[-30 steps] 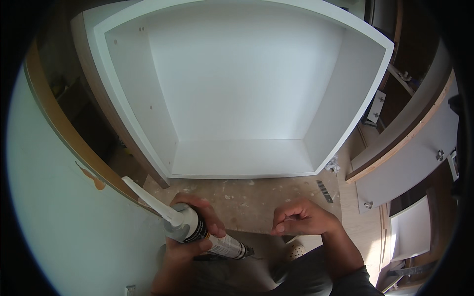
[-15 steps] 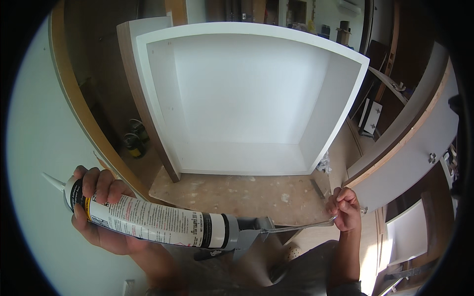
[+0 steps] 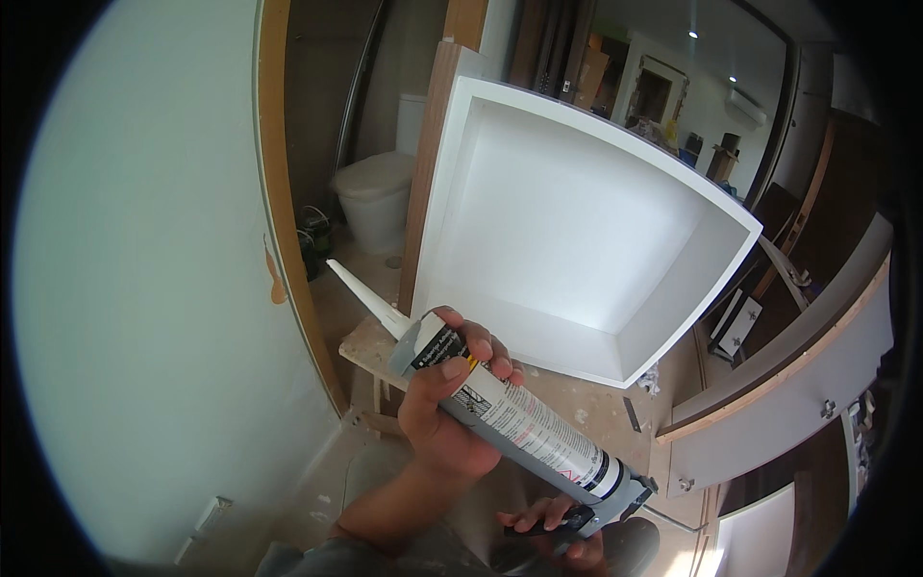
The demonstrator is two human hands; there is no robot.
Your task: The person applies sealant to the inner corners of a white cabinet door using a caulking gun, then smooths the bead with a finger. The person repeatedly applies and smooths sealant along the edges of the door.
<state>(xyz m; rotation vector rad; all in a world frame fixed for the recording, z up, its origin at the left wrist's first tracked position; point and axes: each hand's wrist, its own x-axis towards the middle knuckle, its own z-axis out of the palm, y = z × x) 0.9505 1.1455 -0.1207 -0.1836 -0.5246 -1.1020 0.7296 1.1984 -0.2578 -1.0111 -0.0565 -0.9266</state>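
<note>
My left hand point(image 3: 444, 415) is wrapped round the front of a sealant cartridge point(image 3: 548, 435) with a white, black and yellow label. The cartridge lies in a grey caulking gun point(image 3: 615, 508), tilted with its white nozzle point(image 3: 367, 300) pointing up and to the left. Low in view, my right hand point(image 3: 550, 524) closes its fingers round the gun's black handle; part of this hand is hidden behind the gun. Out of the gun's back end sticks the bent plunger rod point(image 3: 678, 522). Just beyond the nozzle stands a white open-fronted cabinet box point(image 3: 567, 231).
The cabinet box sits on a stained board point(image 3: 361, 351). To the left are a pale wall point(image 3: 154, 288) and a wooden door frame point(image 3: 279, 173), with a toilet point(image 3: 375, 192) and buckets point(image 3: 315, 231) beyond. A curved white panel with knobs point(image 3: 769, 423) lies at right.
My right hand has left the plunger rod and now grips the handle. The gun has swung to a steeper tilt, nozzle up, and my view has turned left, showing the toilet.
</note>
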